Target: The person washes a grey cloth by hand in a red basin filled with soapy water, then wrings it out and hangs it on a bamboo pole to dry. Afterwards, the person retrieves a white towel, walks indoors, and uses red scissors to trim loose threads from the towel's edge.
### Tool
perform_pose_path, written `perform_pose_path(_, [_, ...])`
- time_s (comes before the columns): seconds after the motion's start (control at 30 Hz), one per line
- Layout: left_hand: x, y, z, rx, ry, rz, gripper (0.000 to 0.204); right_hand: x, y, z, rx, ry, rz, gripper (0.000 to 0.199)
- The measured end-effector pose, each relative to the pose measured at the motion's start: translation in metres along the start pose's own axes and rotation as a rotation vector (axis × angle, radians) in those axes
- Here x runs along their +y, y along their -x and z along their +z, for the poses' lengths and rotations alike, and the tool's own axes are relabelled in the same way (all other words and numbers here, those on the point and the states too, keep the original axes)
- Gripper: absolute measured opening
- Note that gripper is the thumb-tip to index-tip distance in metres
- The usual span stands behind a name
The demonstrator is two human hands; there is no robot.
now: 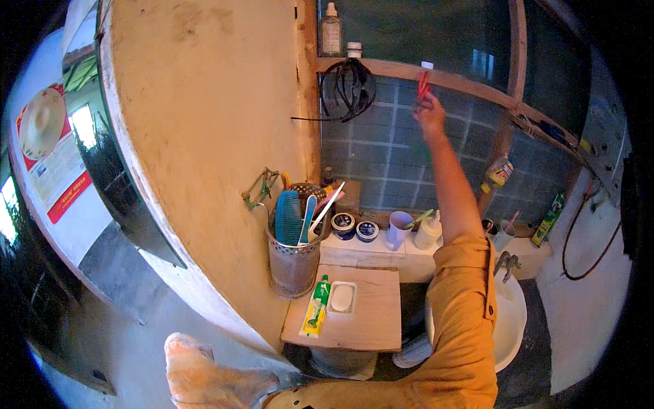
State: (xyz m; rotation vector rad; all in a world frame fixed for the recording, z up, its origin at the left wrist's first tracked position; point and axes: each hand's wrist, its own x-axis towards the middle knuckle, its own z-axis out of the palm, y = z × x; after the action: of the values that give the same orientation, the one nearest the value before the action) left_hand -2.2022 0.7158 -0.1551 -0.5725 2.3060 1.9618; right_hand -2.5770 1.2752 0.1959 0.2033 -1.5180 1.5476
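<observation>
My right hand (429, 114) reaches up to the wooden crossbar (470, 83) of the window, its fingers closed around a slim red object (423, 86). Just above its tip is a small white block (427, 65); whether the two are joined I cannot tell. Low at the left, my left hand (189, 368) is a bright, washed-out shape, and its fingers cannot be made out. Left of the raised hand, black cords or straps (347, 88) hang in a loop from the bar. A clear bottle (331, 31) and a small white-capped container (353, 50) stand nearby.
A mesh basket (294, 269) holds a blue comb (289, 215). Round jars (343, 225), a purple cup (398, 230) and a white pump bottle (428, 232) line the ledge. Toothpaste (316, 307) and soap (342, 297) lie on a board (371, 320). A white basin (514, 327) is at right.
</observation>
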Motion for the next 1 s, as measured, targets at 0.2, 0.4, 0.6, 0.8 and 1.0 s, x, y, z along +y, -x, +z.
perform_pose_path(0.2, [-0.010, 0.028, -0.012, 0.097, 0.035, 0.013, 0.049, -0.015, -0.002, 0.002, 0.204, 0.248, -0.166, 0.017])
perform_pose_path(0.4, [-0.031, 0.075, -0.051, 0.235, 0.067, 0.049, 0.048, -0.068, -0.006, -0.009, 0.478, 0.519, -0.860, 0.019])
perform_pose_path(0.6, [-0.037, 0.149, -0.098, 0.409, 0.040, 0.095, 0.048, -0.096, 0.125, 0.017, 0.138, 0.170, -0.509, 0.027])
perform_pose_path(0.8, [-0.025, 0.162, -0.133, 0.402, -0.046, 0.237, 0.048, -0.138, 0.376, -0.029, -0.104, 0.146, -0.114, 0.020])
perform_pose_path(1.0, [-0.002, 0.158, -0.181, 0.295, -0.418, 0.406, 0.048, -0.186, 0.616, 0.037, -0.961, -0.120, 0.453, 0.011])
